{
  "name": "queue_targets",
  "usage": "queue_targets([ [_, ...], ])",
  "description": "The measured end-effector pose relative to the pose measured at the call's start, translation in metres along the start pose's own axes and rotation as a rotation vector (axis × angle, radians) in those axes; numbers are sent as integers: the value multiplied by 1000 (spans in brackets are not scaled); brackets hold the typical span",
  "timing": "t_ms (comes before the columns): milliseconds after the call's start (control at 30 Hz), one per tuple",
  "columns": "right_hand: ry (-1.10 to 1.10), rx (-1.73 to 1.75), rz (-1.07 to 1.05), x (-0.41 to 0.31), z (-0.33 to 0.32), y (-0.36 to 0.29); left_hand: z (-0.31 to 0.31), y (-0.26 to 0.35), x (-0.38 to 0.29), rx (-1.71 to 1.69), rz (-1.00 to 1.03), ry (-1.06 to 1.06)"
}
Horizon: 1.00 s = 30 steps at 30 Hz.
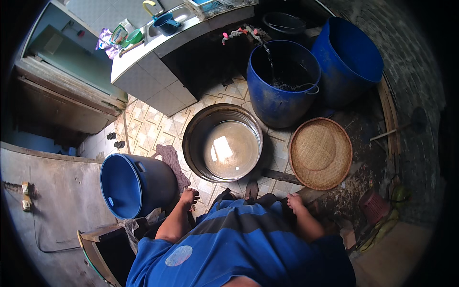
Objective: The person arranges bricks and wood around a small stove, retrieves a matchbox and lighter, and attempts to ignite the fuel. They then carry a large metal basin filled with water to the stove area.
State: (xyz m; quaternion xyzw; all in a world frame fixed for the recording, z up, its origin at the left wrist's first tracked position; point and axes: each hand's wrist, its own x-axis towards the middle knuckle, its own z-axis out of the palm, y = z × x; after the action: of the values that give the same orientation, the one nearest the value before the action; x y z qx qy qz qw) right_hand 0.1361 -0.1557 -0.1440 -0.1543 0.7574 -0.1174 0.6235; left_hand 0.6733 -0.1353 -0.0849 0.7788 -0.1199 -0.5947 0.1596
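My left hand [189, 198] hangs at my side with loosely bent fingers, holding nothing that I can see. It is close to a blue plastic drum [157, 175] and a crumpled purplish-brown cloth [171, 161] on the floor. On the other side, my right hand [294, 201] hangs with fingers slightly curled and nothing visible in it. A round woven bamboo tray [319, 154] lies just beyond that hand. Straight before me stands a large round metal pot [187, 143], its bottom shiny with reflected light; shallow water may be in it.
Water runs from a pink-handled tap [255, 33] into a blue drum [276, 104]; another blue drum [351, 53] leans beside it. A tiled counter [150, 75] holds a sink and a dark blue dipper [166, 25]. Near the tray lies a wooden plank [281, 176].
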Motion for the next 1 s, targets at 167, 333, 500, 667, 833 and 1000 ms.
queue_targets([
  [167, 12, -11, -11, 2, 1, -5, 3, -6, 10, -61, -11, 22],
  [333, 0, -13, -8, 7, 6, -7, 0, -5, 10, -9, -20, 13],
  [500, 16, 26, -11, 15, 12, -4, -2, 3, -2, 3, 1, 58],
  [667, 25, -25, 10, 16, 18, -4, -5, 9, 1, -59, -20, 98],
  [833, -6, -32, 35, 10, 24, -12, -14, 5, 12, -39, 13, 95],
  [1000, 1, -53, 13, 10, 32, -21, -26, 0, 22, -54, -12, 93],
])
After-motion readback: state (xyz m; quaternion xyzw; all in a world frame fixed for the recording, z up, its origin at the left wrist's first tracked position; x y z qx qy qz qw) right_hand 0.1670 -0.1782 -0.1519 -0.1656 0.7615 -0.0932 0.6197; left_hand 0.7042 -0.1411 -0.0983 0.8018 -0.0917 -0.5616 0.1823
